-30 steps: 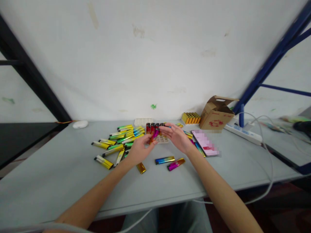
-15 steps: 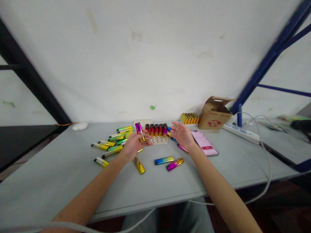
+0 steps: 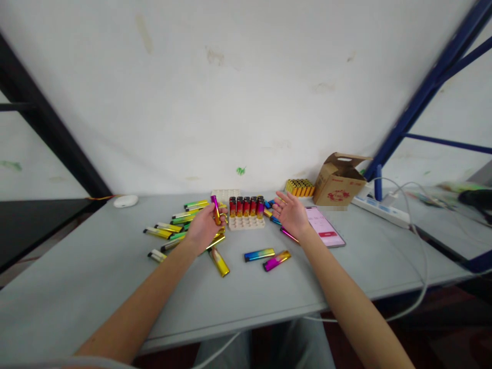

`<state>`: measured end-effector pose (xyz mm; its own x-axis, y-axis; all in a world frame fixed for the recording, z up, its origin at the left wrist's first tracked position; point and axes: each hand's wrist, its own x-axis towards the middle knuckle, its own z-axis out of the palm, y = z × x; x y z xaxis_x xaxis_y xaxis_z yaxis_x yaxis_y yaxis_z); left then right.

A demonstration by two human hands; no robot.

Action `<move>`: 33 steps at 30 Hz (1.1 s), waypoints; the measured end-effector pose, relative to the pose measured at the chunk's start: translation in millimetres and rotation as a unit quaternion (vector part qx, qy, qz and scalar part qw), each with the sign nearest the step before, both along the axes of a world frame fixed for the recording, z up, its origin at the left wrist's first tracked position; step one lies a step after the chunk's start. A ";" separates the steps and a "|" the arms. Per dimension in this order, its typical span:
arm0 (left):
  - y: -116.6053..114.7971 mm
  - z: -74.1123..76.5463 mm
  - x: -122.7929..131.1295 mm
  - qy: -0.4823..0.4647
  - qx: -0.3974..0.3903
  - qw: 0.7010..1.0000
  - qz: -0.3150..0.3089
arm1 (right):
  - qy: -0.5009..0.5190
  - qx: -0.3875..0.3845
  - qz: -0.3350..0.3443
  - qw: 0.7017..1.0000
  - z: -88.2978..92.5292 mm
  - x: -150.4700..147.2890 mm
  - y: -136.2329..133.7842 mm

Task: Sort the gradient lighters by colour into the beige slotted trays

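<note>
My left hand (image 3: 203,227) is closed around a purple-and-gold lighter (image 3: 216,209), held nearly upright with its purple end up. Just right of it, a white tray with holes (image 3: 246,224) holds several red-and-gold lighters (image 3: 246,207) upright, with a purple-and-gold one (image 3: 260,209) at the right end. My right hand (image 3: 292,214) is open, palm turned toward the tray, fingers apart and holding nothing. Loose lighters lie about: a blue-and-yellow one (image 3: 259,254), a purple-and-orange one (image 3: 277,261) and a gold one (image 3: 219,262) in front of the tray.
Several yellow and green lighters (image 3: 157,232) are spread on the left. A phone (image 3: 326,229) lies beside my right wrist. Behind it are a block of orange lighters (image 3: 300,188), a cardboard box (image 3: 338,184) and a power strip (image 3: 384,211). A white case (image 3: 126,201) sits back left.
My left hand has drawn back to the left from the tray, still holding the purple-and-gold lighter, which now stands more upright. My right hand has shifted slightly right.
</note>
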<state>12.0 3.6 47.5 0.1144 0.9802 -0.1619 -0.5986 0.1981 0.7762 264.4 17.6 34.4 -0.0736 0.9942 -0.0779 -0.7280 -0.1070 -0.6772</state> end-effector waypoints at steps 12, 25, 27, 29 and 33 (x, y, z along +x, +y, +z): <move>-8.6 7.8 -8.4 0.013 0.014 0.999 -0.047 | 0.078 0.038 0.012 0.996 4.7 3.9 -3.3; -8.7 5.3 -4.0 0.047 0.032 0.993 -0.105 | 0.068 0.026 0.008 0.997 4.1 2.5 -3.3; -7.8 4.8 -3.0 0.055 0.029 0.994 -0.093 | 0.065 0.027 0.011 0.997 3.6 2.7 -3.2; -7.3 5.2 -2.1 0.060 0.021 0.995 -0.082 | 0.060 0.031 0.016 0.998 2.8 2.9 -3.1; -7.2 6.2 -0.6 0.064 0.020 0.995 -0.074 | 0.058 0.035 0.017 0.998 2.3 2.7 -3.7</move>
